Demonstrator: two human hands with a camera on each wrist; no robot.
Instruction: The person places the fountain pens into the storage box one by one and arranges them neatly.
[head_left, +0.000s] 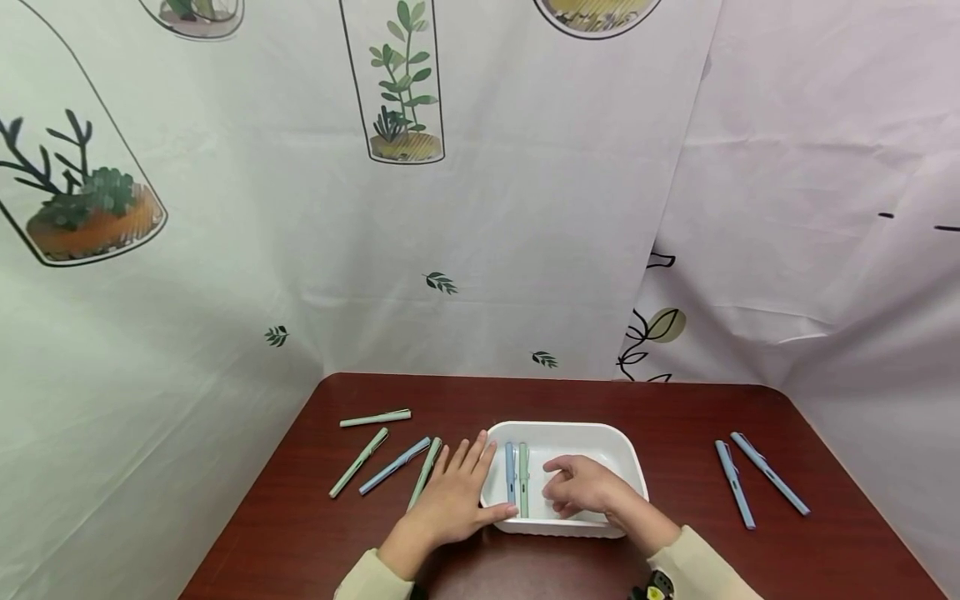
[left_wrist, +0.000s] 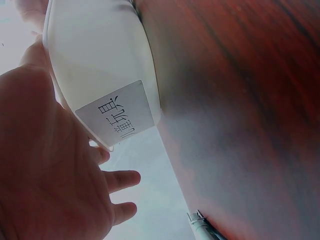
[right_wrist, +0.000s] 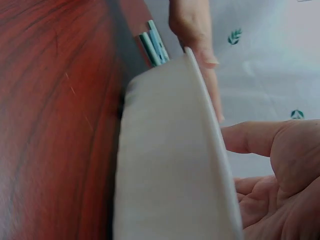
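Nearest me, two cream fabric sleeves (head_left: 372, 577) reach over the dark red wooden table (head_left: 600, 402), a black wrist device (head_left: 660, 583) showing at the right one. From my remote seat, I see the left hand (head_left: 455, 493) spread, fingers straight, grasping nothing, thumb at the near-left corner of the white plastic rounded tray (head_left: 566, 527). The right hand (head_left: 588, 485) hangs over the tray's right half, index pointing left, other fingers loosely curled, nothing visible in them. Along the tray's left side, a slim blue pen (head_left: 511, 467) and a slim pale-green pen (head_left: 523, 479) lie parallel, far rim to near rim.

Here's the relation I judge decisive: a loose green pen (head_left: 425, 472) lies just left of the left fingers, long axis slanting near-left to far-right; the left hand is clearly nearer. Three more pens (head_left: 395, 466) lie toward the table's left edge, two blue ones (head_left: 735, 485) toward its right.

Whether the left thumb touches the tray's blue pen, I can't tell. My right wrist view shows the tray's blurred outer wall, hiding its inside; the left cuts a pen off below. The table's near edge is out of frame.
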